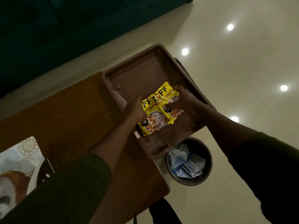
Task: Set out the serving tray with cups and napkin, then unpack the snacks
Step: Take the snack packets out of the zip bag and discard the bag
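A brown plastic serving tray (139, 73) lies at the right end of a wooden table (68, 113), partly overhanging its edge. Inside the tray are two yellow snack packets, overlapping. My left hand (135, 109) grips the left packet (152, 120) by its left edge. My right hand (184, 101) holds the right packet (168, 97), fingers over its right side and thumb across the front. No cups or napkin are in sight.
A round bin (205, 175) with crumpled plastic and paper stands on the pale tiled floor just below the tray's near corner. A patterned mat (21, 152) and a small dark object (45, 172) lie at the table's left. A dark sofa (64, 29) runs behind.
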Motion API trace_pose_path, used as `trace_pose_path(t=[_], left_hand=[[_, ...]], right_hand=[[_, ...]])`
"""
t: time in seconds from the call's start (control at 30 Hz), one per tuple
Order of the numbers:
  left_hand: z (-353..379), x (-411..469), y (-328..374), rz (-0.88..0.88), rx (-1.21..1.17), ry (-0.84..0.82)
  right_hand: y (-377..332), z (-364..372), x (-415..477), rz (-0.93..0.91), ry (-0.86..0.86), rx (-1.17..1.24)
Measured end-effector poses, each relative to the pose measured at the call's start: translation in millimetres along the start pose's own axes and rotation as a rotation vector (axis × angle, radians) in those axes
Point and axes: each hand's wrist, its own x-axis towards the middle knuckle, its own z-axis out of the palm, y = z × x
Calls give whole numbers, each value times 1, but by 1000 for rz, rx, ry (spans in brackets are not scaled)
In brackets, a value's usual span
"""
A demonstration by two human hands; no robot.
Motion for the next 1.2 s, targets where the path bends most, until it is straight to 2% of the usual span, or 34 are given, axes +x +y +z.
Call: trace_pose_path(t=[0.07,0.13,0.27,0.33,0.57,0.63,0.77,0.9,1.0,1.2], left_hand=[[1,4,2,-33,-24,-22],[2,8,3,-110,-177,-20],[-1,4,-5,-270,-909,-22],[1,-3,-10,-299,-1163,-8],[13,-24,-7,-305,-1525,-149],[23,-32,-4,-339,-1558,-168],[32,-36,3,-395,-1482,-21],[19,-25,-1,-254,-1238,235],[-1,-19,-14,-257,-1131,405],[-43,-34,-61,-186,-1167,419]], right_hand=[[4,0,0,35,-20,55],[8,0,2,90,10,132],[11,-3,-2,119,31,138],[15,-2,-6,139,2,234],[19,-2,-11,81,40,348],[21,-3,-12,88,0,422],[16,1,-21,105,-12,473],[2,-10,-29,61,58,531],[-15,-18,-34,-52,135,517],[-72,-6,-38,-210,159,488]])
